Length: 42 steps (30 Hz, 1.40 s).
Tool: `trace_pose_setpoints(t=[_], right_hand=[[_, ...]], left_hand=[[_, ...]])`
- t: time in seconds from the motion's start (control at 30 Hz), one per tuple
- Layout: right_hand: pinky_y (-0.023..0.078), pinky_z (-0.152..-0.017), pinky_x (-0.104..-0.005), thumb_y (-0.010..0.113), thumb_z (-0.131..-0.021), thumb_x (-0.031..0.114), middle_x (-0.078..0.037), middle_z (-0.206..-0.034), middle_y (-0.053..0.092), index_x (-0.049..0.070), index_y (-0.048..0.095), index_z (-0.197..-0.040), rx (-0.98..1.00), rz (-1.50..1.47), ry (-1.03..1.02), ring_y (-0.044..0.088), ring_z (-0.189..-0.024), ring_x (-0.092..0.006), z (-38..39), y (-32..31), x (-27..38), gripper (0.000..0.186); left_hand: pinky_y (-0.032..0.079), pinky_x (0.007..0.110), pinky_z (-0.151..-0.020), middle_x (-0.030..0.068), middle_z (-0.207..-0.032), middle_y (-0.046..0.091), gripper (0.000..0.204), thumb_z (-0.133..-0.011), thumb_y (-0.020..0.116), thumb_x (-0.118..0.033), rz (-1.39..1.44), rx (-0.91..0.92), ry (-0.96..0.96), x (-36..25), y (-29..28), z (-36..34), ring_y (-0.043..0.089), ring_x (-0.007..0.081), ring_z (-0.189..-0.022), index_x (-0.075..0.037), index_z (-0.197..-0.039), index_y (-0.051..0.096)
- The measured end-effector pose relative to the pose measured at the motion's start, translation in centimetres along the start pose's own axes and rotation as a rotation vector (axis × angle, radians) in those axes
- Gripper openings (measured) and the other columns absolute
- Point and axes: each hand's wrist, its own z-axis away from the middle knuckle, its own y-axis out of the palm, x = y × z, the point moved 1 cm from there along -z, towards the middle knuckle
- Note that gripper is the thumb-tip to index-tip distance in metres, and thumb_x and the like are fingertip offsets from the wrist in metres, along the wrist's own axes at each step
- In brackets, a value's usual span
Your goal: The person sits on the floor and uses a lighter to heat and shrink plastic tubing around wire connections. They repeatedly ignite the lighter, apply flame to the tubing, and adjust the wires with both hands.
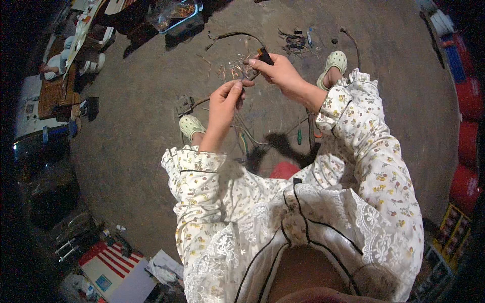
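Note:
My left hand [226, 101] is closed, with thumb and fingers pinching a thin dark cable [201, 101]. That cable runs left to a grey block-like connector [185, 105] near my left shoe. Close above it, my right hand [281, 76] is wrapped round a small black tool with an orange end [264, 56], perhaps a utility knife. Its working tip is hidden by my fingers, close to the cable. Bare copper strands [231, 68] lie on the floor just beyond my hands.
A dark cable [237, 34] curves across the floor ahead, with small black scraps [297, 42] to its right. Between my legs lie a green-handled tool [299, 137] and loose wires [247, 139]. A blue-rimmed bin [188, 25] stands far left; red containers [467, 136] line the right.

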Motion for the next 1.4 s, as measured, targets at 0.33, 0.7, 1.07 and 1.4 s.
trace_pose_setpoints(t=[0.33, 0.7, 1.07, 1.4], right_hand=[[0.030, -0.048, -0.0232, 0.065, -0.079, 0.032, 0.003, -0.064, 0.050, 0.007, 0.057, -0.082, 0.067, -0.215, 0.185, 0.041, -0.055, -0.0066, -0.2, 0.6, 1.3, 0.026], [0.038, -0.061, -0.0258, 0.062, -0.083, 0.029, 0.001, -0.076, 0.058, 0.001, 0.060, -0.088, -0.158, -0.086, -0.083, 0.047, -0.067, -0.0070, -2.3, -0.4, 0.2, 0.028], [0.041, -0.055, -0.0273, 0.052, -0.089, 0.032, -0.004, -0.071, 0.059, 0.000, 0.055, -0.080, -0.486, 0.154, -0.330, 0.051, -0.059, -0.0098, -4.8, -2.2, 1.6, 0.033], [0.042, -0.085, -0.0343, 0.059, -0.083, 0.024, -0.004, -0.113, 0.055, 0.014, 0.057, -0.106, 0.092, -0.372, -2.030, 0.047, -0.109, -0.0182, 14.0, -1.7, 14.5, 0.025]], left_hand=[[0.032, 0.018, -0.054, -0.0053, -0.071, 0.053, 0.023, -0.091, 0.051, -0.019, -0.084, 0.038, 0.144, -0.5, -0.5, 0.0, 0.041, 0.0031, -0.061, -0.001, -0.098, 0.064], [0.027, 0.019, -0.048, -0.0033, -0.062, 0.049, 0.025, -0.090, 0.049, -0.022, -0.011, 0.019, -0.169, 1.7, -2.0, -0.9, 0.039, 0.0028, -0.056, -0.001, -0.092, 0.064], [0.027, 0.023, -0.047, -0.0071, -0.056, 0.039, 0.027, -0.088, 0.048, -0.024, -0.406, -0.282, 0.030, 3.5, -4.8, -3.4, 0.033, 0.0053, -0.051, -0.004, -0.086, 0.066], [0.020, 0.021, -0.042, -0.0092, -0.054, 0.034, 0.026, -0.089, 0.049, -0.028, -0.134, -0.425, 0.009, 3.7, -8.5, -3.8, 0.026, 0.0032, -0.045, -0.009, -0.093, 0.066]])
